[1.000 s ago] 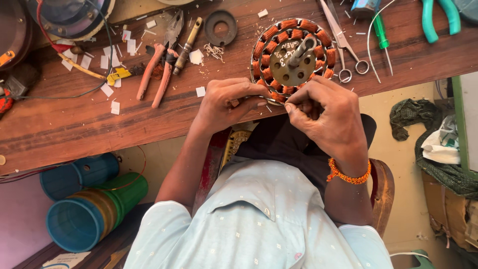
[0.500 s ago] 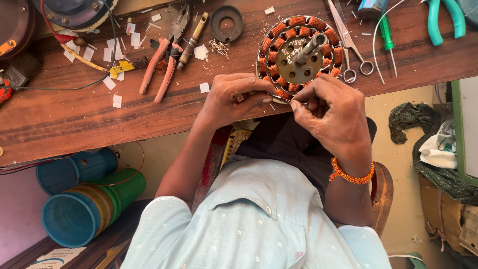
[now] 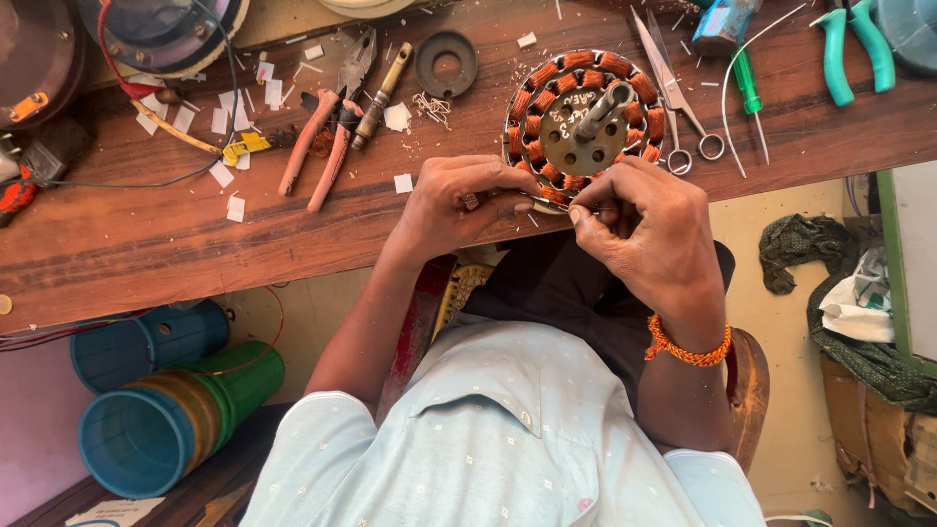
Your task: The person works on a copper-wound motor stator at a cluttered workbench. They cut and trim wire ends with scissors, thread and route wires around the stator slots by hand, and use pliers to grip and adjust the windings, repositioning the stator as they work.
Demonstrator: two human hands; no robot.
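Since the earlier frames our view has slid a bit: the motor winding point(image 3: 584, 122) now sits slightly lower and nearer top centre, and both our hands have stayed pressed to its near edge.

Largest first: the wooden bench point(image 3: 195, 234) runs across the whole top of the frame. Below it, our pale blue shirt point(image 3: 508, 439) fills bottom centre. Stacked plastic tubs point(image 3: 166, 410), blue and green, lie at lower left. A green cloth point(image 3: 830, 283) lies on the floor at right.

The motor winding, a round ring of copper coils with a metal shaft sticking up, rests on the bench just right of top centre, at the near edge.

Our right hand point(image 3: 654, 229) is below it, fingers pinched tight on what looks like a thin wire or small metal piece at the ring's rim; an orange wristband point(image 3: 688, 346) is on that wrist. Our left hand point(image 3: 459, 200) is just left of it, fingers curled and gripping a thin metal tool point(image 3: 547, 202) whose tip touches the ring's lower edge.

Orange-handled pliers point(image 3: 317, 156) lie upper left of centre. Teal-handled pliers point(image 3: 854, 44) are at top right. Scissors point(image 3: 678, 98) lie just right of the ring. A green screwdriver point(image 3: 750, 88) is beside them. A black ring point(image 3: 447, 63) sits at top centre. White paper scraps point(image 3: 234, 207) are scattered upper left.
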